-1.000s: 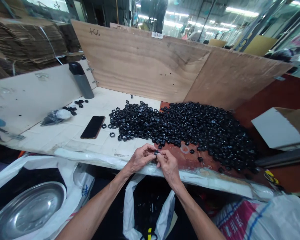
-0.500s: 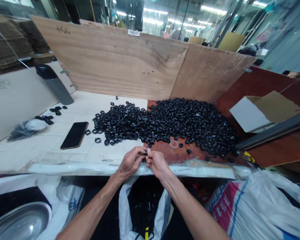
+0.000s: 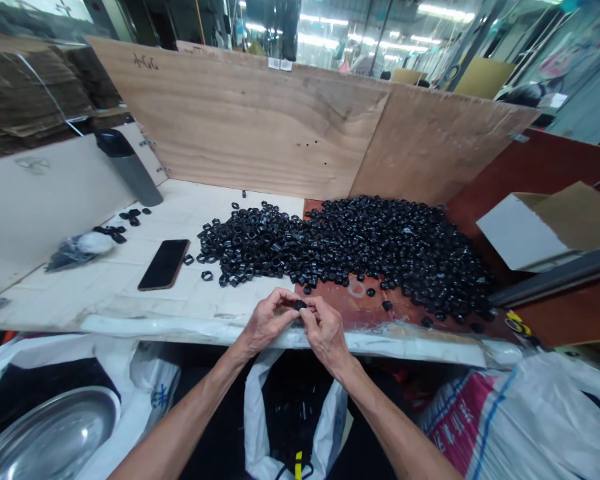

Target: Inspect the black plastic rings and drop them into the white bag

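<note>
My left hand (image 3: 269, 321) and my right hand (image 3: 326, 331) meet over the bench's front edge. Between their fingertips sits a small round black plastic part (image 3: 300, 305), pinched from both sides; its finer shape is too small to make out. Just beyond the hands lies a heap of black hexagonal rings (image 3: 250, 243) on the pale board. It runs into a larger heap of small black caps (image 3: 410, 250) on the red-brown board. Below my hands, an open white sack (image 3: 256, 413) holds dark parts.
A phone (image 3: 164, 265), a grey bottle (image 3: 130, 170) and a plastic bag (image 3: 77, 252) lie or stand at left. A wooden panel (image 3: 260, 127) closes the back. On the right are an open carton (image 3: 523, 230), a metal bar (image 3: 555, 272), yellow-handled scissors (image 3: 519, 325) and a full sack (image 3: 525, 413).
My fingers have shifted around the small black part, which now shows more of its dark face. The whole scene sits slightly farther right as my head has turned left.
</note>
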The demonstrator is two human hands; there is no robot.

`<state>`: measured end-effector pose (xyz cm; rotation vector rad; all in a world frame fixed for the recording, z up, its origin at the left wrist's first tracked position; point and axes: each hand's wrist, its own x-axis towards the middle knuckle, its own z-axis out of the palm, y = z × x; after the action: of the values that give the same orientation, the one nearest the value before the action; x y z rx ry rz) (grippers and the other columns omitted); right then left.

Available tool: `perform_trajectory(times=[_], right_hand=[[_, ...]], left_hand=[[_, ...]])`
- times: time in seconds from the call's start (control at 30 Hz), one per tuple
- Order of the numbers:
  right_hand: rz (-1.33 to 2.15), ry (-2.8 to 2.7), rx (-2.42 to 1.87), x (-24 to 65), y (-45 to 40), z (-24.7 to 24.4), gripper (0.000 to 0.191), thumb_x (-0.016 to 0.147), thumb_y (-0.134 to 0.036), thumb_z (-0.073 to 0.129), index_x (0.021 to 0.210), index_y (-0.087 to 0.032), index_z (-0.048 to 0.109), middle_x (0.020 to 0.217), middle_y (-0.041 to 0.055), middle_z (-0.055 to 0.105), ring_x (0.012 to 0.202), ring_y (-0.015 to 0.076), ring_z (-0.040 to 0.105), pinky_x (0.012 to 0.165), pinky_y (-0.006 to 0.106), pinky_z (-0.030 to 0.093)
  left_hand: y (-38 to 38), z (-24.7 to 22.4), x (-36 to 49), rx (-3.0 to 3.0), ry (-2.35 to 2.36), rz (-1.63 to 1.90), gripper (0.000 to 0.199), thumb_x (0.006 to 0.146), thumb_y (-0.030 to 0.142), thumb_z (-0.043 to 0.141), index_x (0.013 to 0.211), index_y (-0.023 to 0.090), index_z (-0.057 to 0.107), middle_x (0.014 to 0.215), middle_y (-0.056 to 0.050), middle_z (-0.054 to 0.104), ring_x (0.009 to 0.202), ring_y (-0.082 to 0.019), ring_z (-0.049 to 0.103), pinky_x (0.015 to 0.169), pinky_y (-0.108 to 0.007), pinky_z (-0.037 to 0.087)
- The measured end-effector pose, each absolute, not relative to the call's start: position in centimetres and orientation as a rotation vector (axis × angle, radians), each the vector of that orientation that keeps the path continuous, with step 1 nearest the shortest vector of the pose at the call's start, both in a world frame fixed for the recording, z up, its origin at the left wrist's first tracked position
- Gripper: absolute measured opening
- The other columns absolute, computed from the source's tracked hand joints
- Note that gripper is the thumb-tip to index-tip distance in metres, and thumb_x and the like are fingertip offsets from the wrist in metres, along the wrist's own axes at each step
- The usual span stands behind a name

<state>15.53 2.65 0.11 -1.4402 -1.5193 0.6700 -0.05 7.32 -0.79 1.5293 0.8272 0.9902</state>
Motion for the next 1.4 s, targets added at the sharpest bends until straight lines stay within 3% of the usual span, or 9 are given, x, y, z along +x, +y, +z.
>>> perform_trajectory(times=[0.2,0.37,0.6,0.83,0.97,1.03,1.1,1.2,1.4], right_hand=[[0.838,-1.334,-1.686,15.5,2.5,0.3,0.035,0.095,-0.045,0.047,0.072,-0.020,0.058,0.049,-0.0027,0.055,0.045,0.0152,0.053,0.049,0.025,0.040],[0.578,-1.535,-1.471,15.9,2.4,0.5,0.021,0.091,-0.037,0.053,0.089,-0.020,0.064,0.081,0.0052,0.069,0.070,0.0182,0.063,0.068,0.027,0.047],[1.110,-1.010,-1.537,14.9,2.7,0.5,0.024,0.084,-0.041,0.059,0.073,-0.019,0.056,0.044,-0.0054,0.050,0.041,0.0109,0.044,0.046,0.022,0.035],[1.132,-1.335,-1.668,17.0,1.9,0.7,0.036,0.084,-0.051,0.057,0.067,-0.019,0.057,0.045,-0.0027,0.052,0.042,0.0135,0.048,0.047,0.025,0.038],[0.280,-1.422,-1.914,22.2,2.7,0.2,0.032,0.081,-0.042,0.061,0.100,-0.017,0.064,0.092,0.0097,0.065,0.084,0.0250,0.063,0.076,0.036,0.049],[0.104,-1.477,-1.995,24.6,3.5,-0.3,0.043,0.080,-0.039,0.063,0.115,-0.015,0.059,0.114,0.0171,0.058,0.102,0.0312,0.059,0.083,0.041,0.049],[0.021,-1.495,-2.078,26.2,4.4,-0.9,0.052,0.080,-0.039,0.063,0.125,-0.013,0.054,0.120,0.0203,0.052,0.108,0.0344,0.056,0.084,0.043,0.048],[-0.045,-1.510,-2.131,26.8,5.9,-1.9,0.062,0.082,-0.040,0.063,0.133,-0.010,0.048,0.123,0.0233,0.049,0.112,0.0373,0.054,0.089,0.046,0.047],[0.067,-1.607,-1.958,23.6,8.5,-2.8,0.057,0.087,-0.040,0.057,0.134,-0.008,0.049,0.118,0.0218,0.053,0.112,0.0359,0.054,0.095,0.049,0.045]], left_hand=[[6.1,-1.5,0.3,1.804,0.915,1.050,0.016,0.089,0.023,0.058,0.104,0.019,0.059,0.105,-0.006,0.066,0.099,-0.018,0.065,0.094,-0.036,0.052],[5.8,-1.1,0.8,1.474,0.877,1.006,0.022,0.087,0.027,0.062,0.105,0.019,0.053,0.100,-0.004,0.066,0.091,-0.016,0.068,0.084,-0.031,0.056],[5.1,-2.6,0.9,1.745,0.960,1.083,0.014,0.091,0.022,0.055,0.104,0.019,0.055,0.108,-0.006,0.065,0.098,-0.017,0.066,0.091,-0.034,0.052],[4.6,1.1,-2.6,2.012,0.803,0.661,0.012,0.088,0.026,0.060,0.098,0.020,0.059,0.094,-0.001,0.067,0.087,-0.016,0.064,0.083,-0.029,0.051],[6.2,1.5,-6.2,2.130,1.305,0.811,0.028,0.083,0.046,0.066,0.091,0.019,0.061,0.089,-0.004,0.063,0.084,-0.022,0.062,0.078,-0.035,0.052],[7.6,0.1,-7.4,2.182,1.732,1.041,0.046,0.077,0.054,0.070,0.101,0.016,0.060,0.103,-0.013,0.061,0.104,-0.034,0.058,0.090,-0.048,0.049],[9.0,-1.6,-7.8,2.258,1.914,1.071,0.073,0.069,0.059,0.075,0.118,0.010,0.054,0.126,-0.024,0.052,0.126,-0.046,0.043,0.100,-0.059,0.040],[10.5,-3.3,-7.2,2.295,1.973,0.956,0.098,0.066,0.062,0.076,0.136,0.004,0.040,0.142,-0.032,0.036,0.135,-0.050,0.033,0.104,-0.064,0.034],[11.3,-4.1,-3.4,2.316,1.867,0.884,0.111,0.062,0.063,0.078,0.143,0.002,0.033,0.140,-0.033,0.037,0.133,-0.049,0.036,0.105,-0.064,0.034]])
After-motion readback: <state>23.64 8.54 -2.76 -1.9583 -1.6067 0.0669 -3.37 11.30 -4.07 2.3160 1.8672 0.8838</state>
